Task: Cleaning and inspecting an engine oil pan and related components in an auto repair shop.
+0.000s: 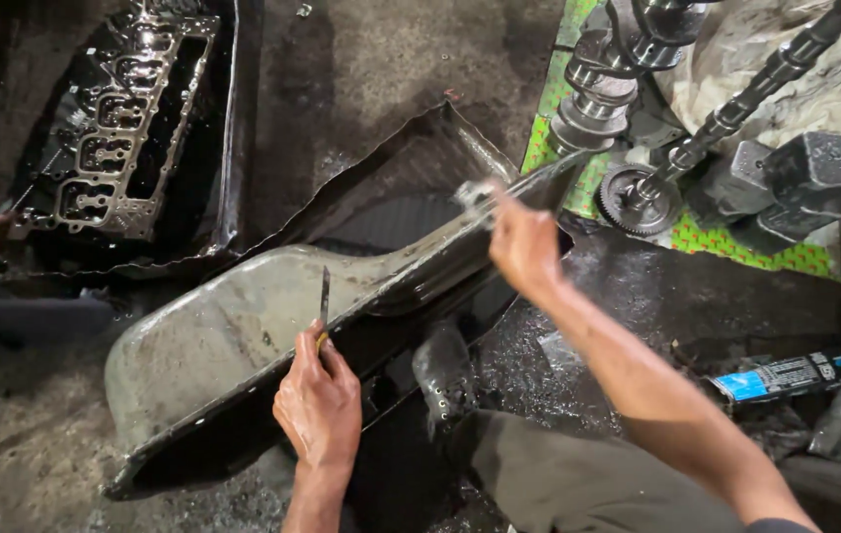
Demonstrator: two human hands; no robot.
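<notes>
- Grey pressed steel, head view: the oil pan [272, 336] lies tilted on the wet floor [36, 464], its far end over a dark tray [391, 188].
- Your left hand [319, 407] is closed round a thin scraper [324, 296] set against the pan's near rim.
- Your right hand [524, 247] clamps the far rim.
- Judge the pan stiff, moderately heavy and oil-slick, with thin, sharp flanges; grip the flat rim at both ends.
- Nearby: cylinder head [119, 128], crankshaft [608, 79], camshaft [766, 79].
</notes>
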